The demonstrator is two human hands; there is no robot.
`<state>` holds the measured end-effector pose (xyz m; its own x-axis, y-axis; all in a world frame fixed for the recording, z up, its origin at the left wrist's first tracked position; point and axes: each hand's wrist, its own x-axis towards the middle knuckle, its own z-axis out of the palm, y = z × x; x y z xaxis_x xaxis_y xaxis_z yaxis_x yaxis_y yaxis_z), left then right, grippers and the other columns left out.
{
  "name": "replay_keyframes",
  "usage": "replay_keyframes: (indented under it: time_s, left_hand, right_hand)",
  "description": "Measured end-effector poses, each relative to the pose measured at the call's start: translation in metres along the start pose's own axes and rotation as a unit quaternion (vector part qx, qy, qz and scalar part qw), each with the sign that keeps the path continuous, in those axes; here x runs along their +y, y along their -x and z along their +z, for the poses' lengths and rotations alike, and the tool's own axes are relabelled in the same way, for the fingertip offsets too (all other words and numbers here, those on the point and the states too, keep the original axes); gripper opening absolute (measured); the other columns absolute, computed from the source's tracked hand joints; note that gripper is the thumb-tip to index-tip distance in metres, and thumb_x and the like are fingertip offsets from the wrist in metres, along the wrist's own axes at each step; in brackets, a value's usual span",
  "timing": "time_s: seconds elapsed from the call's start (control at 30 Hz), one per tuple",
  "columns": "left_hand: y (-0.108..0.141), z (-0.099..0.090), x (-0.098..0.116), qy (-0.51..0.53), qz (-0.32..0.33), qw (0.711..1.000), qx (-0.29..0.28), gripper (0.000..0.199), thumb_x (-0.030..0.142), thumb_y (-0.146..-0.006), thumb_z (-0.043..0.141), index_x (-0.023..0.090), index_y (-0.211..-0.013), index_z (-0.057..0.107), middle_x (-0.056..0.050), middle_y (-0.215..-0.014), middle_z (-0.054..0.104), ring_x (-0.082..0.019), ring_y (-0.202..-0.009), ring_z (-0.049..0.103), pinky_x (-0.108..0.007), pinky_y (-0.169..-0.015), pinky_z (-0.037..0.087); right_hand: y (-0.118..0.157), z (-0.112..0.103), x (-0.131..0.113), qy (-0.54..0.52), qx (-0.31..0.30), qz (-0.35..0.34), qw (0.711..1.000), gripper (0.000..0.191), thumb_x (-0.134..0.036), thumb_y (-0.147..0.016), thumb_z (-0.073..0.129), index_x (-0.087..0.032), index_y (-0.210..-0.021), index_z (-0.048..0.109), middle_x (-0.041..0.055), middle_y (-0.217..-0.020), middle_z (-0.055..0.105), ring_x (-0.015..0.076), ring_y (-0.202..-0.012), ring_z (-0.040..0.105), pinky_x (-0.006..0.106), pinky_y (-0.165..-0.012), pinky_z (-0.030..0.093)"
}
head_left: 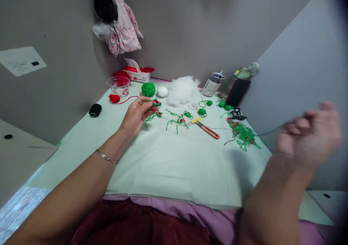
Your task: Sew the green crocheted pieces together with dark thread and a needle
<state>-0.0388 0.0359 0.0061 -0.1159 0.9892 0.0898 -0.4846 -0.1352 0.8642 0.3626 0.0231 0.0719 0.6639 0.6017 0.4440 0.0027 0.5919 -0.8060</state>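
Note:
My left hand (137,115) is closed in a pinch on a small green and red crochet piece (157,103), with loose green yarn ends hanging below it. Raised at the far right, my right hand (310,136) is blurred, its fingers curled together. A thin dark thread (269,132) runs leftward from those fingers across the table; whether a needle is also in them I cannot tell. Between the hands lie another green and red crochet piece (180,120) with trailing ends and orange thread snips (208,129) beside a yellow tool (197,120).
A tangle of green and red yarn (244,134) lies at the right. Toward the back stand white stuffing (183,90), a green yarn ball (148,89), a tissue box (138,74), a pen can (212,84), a bottle (230,85) and a phone (238,92). A black thread spool (95,110) sits left.

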Motion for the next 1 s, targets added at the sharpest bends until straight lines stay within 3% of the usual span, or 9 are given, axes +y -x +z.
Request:
replay_keyframes:
  time_s: [0.1,0.17,0.23,0.4,0.47,0.57,0.73,0.87,1.0]
  left_hand:
    - [0.016,0.015,-0.005,-0.001,-0.049,0.995,-0.084,0.017,0.016,-0.078,0.072,0.016,-0.088,0.058,-0.002,-0.082,0.072,-0.012,-0.075,0.07,-0.025,-0.077,0.058]
    - [0.025,0.022,-0.008,-0.002,-0.066,0.991,-0.115,0.017,0.017,-0.079,0.072,0.017,-0.089,0.058,-0.001,-0.084,0.071,-0.012,-0.076,0.071,-0.026,-0.079,0.057]
    - [0.031,0.027,-0.011,-0.004,-0.077,0.988,-0.134,0.016,0.017,-0.079,0.072,0.017,-0.087,0.058,0.001,-0.086,0.069,-0.013,-0.078,0.071,-0.027,-0.081,0.057]
    - [0.039,0.033,-0.02,-0.008,-0.099,0.979,-0.177,0.014,0.016,-0.078,0.072,0.016,-0.084,0.06,0.001,-0.087,0.064,-0.014,-0.079,0.071,-0.031,-0.084,0.057]
    - [0.04,0.034,-0.023,-0.014,-0.105,0.977,-0.187,0.013,0.016,-0.078,0.072,0.016,-0.085,0.061,0.001,-0.088,0.064,-0.014,-0.079,0.07,-0.032,-0.085,0.057]
    - [0.041,0.034,-0.023,-0.021,-0.118,0.974,-0.19,0.013,0.018,-0.078,0.072,0.016,-0.086,0.061,-0.001,-0.089,0.065,-0.016,-0.08,0.07,-0.034,-0.085,0.056]
    - [0.04,0.034,-0.022,-0.03,-0.115,0.973,-0.195,0.024,0.038,-0.082,0.072,0.017,-0.089,0.063,-0.003,-0.091,0.067,-0.018,-0.079,0.069,-0.037,-0.081,0.057]
    - [0.038,0.033,-0.024,-0.113,-0.104,0.97,-0.19,0.021,0.033,-0.079,0.077,0.017,-0.084,0.064,0.0,-0.08,0.062,-0.013,-0.069,0.063,-0.03,-0.073,0.054]
    - [0.035,0.031,-0.025,-0.147,-0.106,0.969,-0.168,0.019,0.03,-0.078,0.076,0.016,-0.08,0.064,0.002,-0.077,0.06,-0.011,-0.065,0.06,-0.028,-0.068,0.05]
  right_hand:
    - [0.055,0.047,0.006,-0.009,-0.204,0.067,0.977,0.047,-0.013,-0.078,0.072,-0.03,-0.121,0.065,-0.0044,-0.067,0.063,0.0044,-0.039,0.034,0.02,-0.037,0.019]
    - [0.088,0.067,0.014,0.038,-0.341,0.105,0.933,0.035,-0.024,-0.083,0.07,-0.025,-0.119,0.069,-0.0009,-0.07,0.066,0.0061,-0.043,0.042,0.022,-0.04,0.028]
    - [0.114,0.078,0.02,0.084,-0.4,0.117,0.905,0.022,-0.03,-0.087,0.066,-0.019,-0.105,0.074,0.0005,-0.071,0.065,0.0068,-0.049,0.047,0.022,-0.044,0.033]
    - [0.139,0.087,0.025,0.166,-0.487,0.15,0.845,0.03,-0.04,-0.088,0.067,-0.016,-0.104,0.074,0.002,-0.079,0.065,0.0095,-0.064,0.052,0.024,-0.059,0.042]
    - [0.141,0.088,0.027,0.176,-0.505,0.154,0.831,0.03,-0.043,-0.086,0.068,-0.014,-0.094,0.072,0.0016,-0.075,0.062,0.0098,-0.063,0.049,0.025,-0.058,0.039]
    - [0.145,0.089,0.03,0.179,-0.497,0.151,0.835,0.026,-0.04,-0.085,0.067,-0.014,-0.081,0.066,-0.0002,-0.068,0.056,0.0093,-0.06,0.044,0.025,-0.055,0.034]
    - [0.149,0.09,0.033,0.19,-0.491,0.116,0.842,0.02,-0.034,-0.085,0.066,-0.015,-0.079,0.065,-0.0014,-0.066,0.053,0.0091,-0.06,0.043,0.025,-0.055,0.032]
    - [0.146,0.09,0.031,0.188,-0.503,0.146,0.831,0.026,-0.039,-0.082,0.072,-0.014,-0.077,0.067,-0.0004,-0.065,0.057,0.0095,-0.058,0.045,0.025,-0.054,0.034]
    - [0.139,0.088,0.03,0.128,-0.465,0.188,0.855,0.027,-0.041,-0.078,0.078,-0.015,-0.078,0.07,-0.0013,-0.062,0.057,0.0091,-0.057,0.045,0.025,-0.054,0.036]
